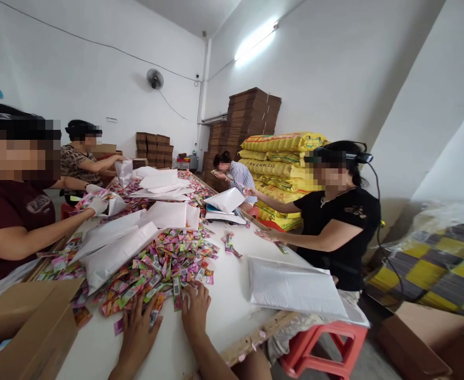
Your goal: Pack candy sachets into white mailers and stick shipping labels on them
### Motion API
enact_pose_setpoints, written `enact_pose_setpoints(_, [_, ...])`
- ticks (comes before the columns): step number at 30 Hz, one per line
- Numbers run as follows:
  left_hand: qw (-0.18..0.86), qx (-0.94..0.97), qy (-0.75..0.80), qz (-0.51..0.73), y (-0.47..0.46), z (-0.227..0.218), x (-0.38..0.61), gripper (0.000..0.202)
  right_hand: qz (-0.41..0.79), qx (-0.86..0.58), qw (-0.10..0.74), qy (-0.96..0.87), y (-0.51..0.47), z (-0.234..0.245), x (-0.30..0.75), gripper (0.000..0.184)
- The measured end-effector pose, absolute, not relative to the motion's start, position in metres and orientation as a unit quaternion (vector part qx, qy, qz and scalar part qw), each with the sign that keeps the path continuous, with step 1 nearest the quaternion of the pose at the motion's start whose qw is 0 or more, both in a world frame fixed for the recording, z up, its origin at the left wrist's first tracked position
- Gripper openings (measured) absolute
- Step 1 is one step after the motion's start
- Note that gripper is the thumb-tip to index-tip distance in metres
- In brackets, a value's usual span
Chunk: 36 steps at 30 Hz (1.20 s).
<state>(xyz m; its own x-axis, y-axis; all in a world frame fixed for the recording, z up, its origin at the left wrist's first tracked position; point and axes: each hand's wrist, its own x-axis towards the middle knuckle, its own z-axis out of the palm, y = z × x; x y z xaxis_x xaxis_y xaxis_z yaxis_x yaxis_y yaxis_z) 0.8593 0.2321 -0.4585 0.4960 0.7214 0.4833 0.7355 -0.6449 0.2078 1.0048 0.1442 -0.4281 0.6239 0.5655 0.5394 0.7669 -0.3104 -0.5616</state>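
Observation:
A loose heap of small, colourful sachets (164,258) spreads over the white table (224,274) in front of me. At the near edge of this heap lies my left hand (140,327), fingers spread, with an orange sachet (157,307) between its thumb and forefinger side; it does not appear gripped. My right hand (197,311) rests just to the right, palm down, fingers bent but apart at the sachets' edge. What lies under its fingertips is hidden. Beyond my hands, a filled white mailer bag (121,256) lies on the heap.
A white mailer bag (295,287) lies at the table's right edge, above a red stool (322,348). An open cardboard box (37,327) stands close on my left. Co-workers sit along both sides; a gloved hand (98,205) holds sachets. Yellow sacks (279,169) are stacked behind.

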Motion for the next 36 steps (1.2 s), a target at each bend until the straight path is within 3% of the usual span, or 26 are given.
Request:
enact_pose_setpoints(2, [0.020,-0.862,-0.419,-0.283,0.227,-0.453,0.859,0.046,-0.115,-0.834,0.390,-0.372,0.146,-0.434,1.006,0.042])
enact_pose_setpoints(6, [0.054,-0.847,-0.440,-0.292,0.226,-0.450,0.865,0.059,-0.067,-0.891,0.299,-0.335,0.155,-0.444,1.012,0.093])
enact_pose_setpoints(8, [0.064,-0.838,-0.466,-0.278,0.232,-0.453,0.872,0.072,-0.039,-0.893,0.255,-0.370,0.161,-0.443,1.019,0.100])
enact_pose_setpoints(15, [0.092,-0.822,-0.493,-0.270,0.263,-0.454,0.904,0.071,0.007,-0.878,0.192,-0.438,0.203,-0.432,1.046,0.099])
enact_pose_setpoints(28, [0.074,-0.817,-0.478,-0.313,0.281,-0.442,0.920,0.056,0.010,-0.861,0.282,-0.424,0.234,-0.433,1.058,0.085])
enact_pose_setpoints(36, [0.074,-0.816,-0.438,-0.369,0.286,-0.449,0.920,0.057,-0.011,-0.850,0.338,-0.403,0.230,-0.427,1.051,0.072])
